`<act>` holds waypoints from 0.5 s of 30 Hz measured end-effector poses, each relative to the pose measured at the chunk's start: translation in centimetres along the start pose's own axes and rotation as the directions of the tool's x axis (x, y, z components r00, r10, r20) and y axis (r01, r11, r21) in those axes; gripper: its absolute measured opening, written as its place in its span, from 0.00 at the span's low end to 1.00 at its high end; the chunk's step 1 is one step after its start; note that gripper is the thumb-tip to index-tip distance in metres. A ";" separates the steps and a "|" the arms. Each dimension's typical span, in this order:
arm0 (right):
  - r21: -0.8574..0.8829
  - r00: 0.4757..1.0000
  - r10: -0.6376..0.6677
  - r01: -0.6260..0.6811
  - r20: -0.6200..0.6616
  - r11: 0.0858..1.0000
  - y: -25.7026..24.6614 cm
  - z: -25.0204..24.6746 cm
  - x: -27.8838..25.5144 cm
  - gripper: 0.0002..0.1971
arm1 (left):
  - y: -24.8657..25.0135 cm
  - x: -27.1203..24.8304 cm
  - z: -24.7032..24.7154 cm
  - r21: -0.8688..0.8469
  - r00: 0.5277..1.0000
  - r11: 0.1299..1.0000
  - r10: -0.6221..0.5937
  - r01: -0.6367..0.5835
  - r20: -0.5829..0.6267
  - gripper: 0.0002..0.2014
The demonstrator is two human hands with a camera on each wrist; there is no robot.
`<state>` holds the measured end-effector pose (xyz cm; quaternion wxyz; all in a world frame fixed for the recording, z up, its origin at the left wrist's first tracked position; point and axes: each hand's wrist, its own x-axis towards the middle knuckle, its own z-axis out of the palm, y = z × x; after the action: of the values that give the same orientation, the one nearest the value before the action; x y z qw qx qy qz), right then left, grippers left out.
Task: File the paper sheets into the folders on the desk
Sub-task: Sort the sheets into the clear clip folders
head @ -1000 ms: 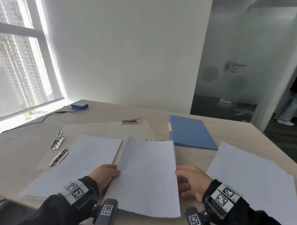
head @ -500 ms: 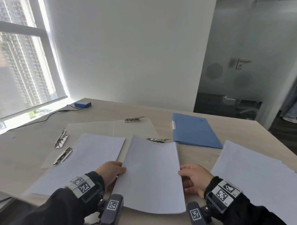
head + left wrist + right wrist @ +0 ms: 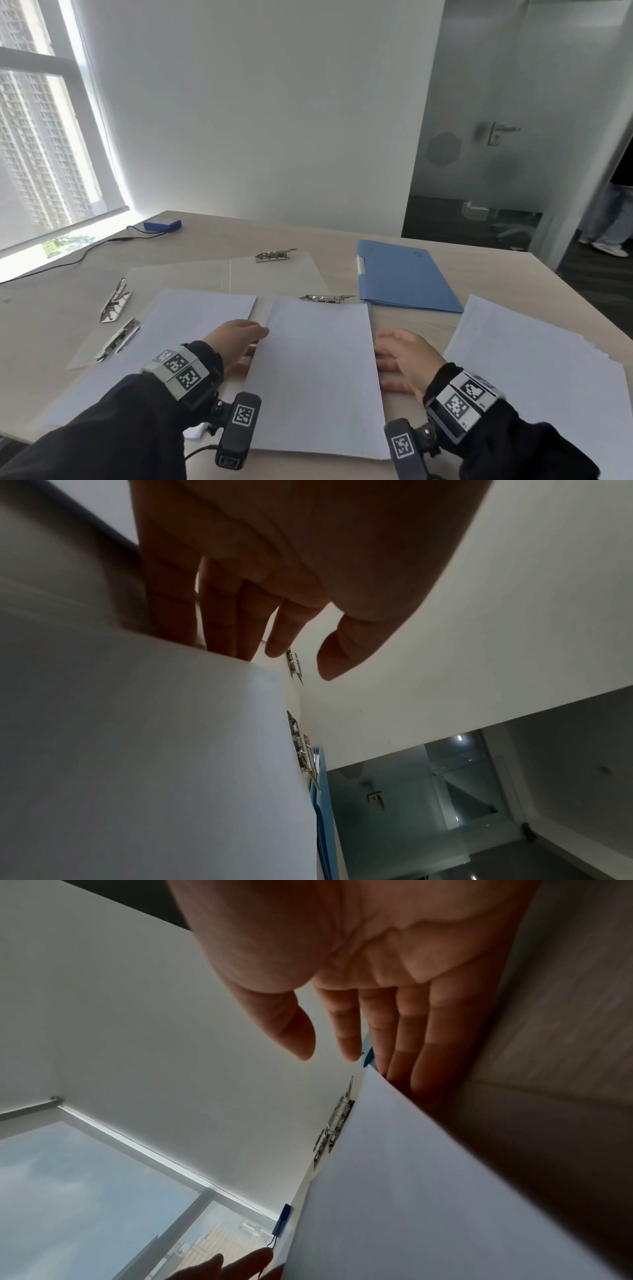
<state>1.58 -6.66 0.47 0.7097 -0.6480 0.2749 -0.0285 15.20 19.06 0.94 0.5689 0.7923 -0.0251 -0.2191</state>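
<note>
A stack of white sheets (image 3: 318, 370) lies in front of me over the right half of an open beige folder (image 3: 274, 277). Its far edge sits just short of a metal clip (image 3: 325, 298). My left hand (image 3: 253, 334) is at the stack's left edge. In the left wrist view, the left hand's (image 3: 291, 653) straight fingers run behind the sheets (image 3: 154, 750) and its thumb is free. My right hand (image 3: 383, 346) is at the right edge. In the right wrist view, the right hand (image 3: 329, 1053) likewise has straight fingers behind the sheets (image 3: 428, 1191). A shut blue folder (image 3: 404, 277) lies beyond.
More white sheets (image 3: 171, 342) lie on the left. A loose pile of paper (image 3: 548, 377) is fanned out on the right. Other metal clips (image 3: 116, 305) (image 3: 275, 255) sit on the beige folders. A blue box (image 3: 161, 224) with a cable is by the window.
The middle stack's far edge has drawn back and uncovered the metal clip. The fingers of both hands have straightened along its side edges. The head view has tilted upward.
</note>
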 end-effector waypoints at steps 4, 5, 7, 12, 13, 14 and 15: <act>-0.054 1.000 0.013 -0.014 -0.011 0.998 -0.1 0.6 0.4 0.12 | -0.4 1.0 -0.1 0.005 0.999 1.000 0.014 -0.014 -0.037 0.04; -0.082 1.000 0.013 -0.015 -0.023 0.997 -0.1 0.6 0.6 0.12 | -0.5 1.1 -0.2 0.006 0.999 1.000 0.008 -0.008 -0.038 0.07; -0.153 0.998 -0.002 -0.007 -0.056 0.988 -0.2 0.5 0.9 0.11 | -0.8 1.2 -0.5 -0.001 0.999 1.000 -0.004 0.004 -0.037 0.15; -0.145 0.991 -0.077 0.061 -0.106 0.988 -1.4 0.6 2.1 0.09 | -1.8 1.6 -0.9 -0.001 0.998 1.000 0.013 -0.013 -0.066 0.14; -0.068 0.993 -0.071 0.065 -0.091 0.996 -1.7 0.9 2.5 0.09 | -1.9 1.6 -0.9 0.012 0.998 1.000 0.020 -0.019 -0.067 0.14; 0.015 0.996 -0.055 0.056 -0.075 0.998 -2.1 1.3 3.0 0.10 | -2.0 1.7 -0.9 0.029 0.997 0.999 0.029 -0.027 -0.067 0.13; 0.089 0.997 -0.031 0.037 -0.065 0.995 -2.4 1.8 3.5 0.12 | -2.1 1.7 -0.9 0.041 0.997 0.998 0.041 -0.038 -0.067 0.13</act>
<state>6.08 -6.77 1.49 0.7287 -0.6185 0.2846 -0.0733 16.65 20.09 -1.32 0.5579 0.8097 -0.0257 -0.1804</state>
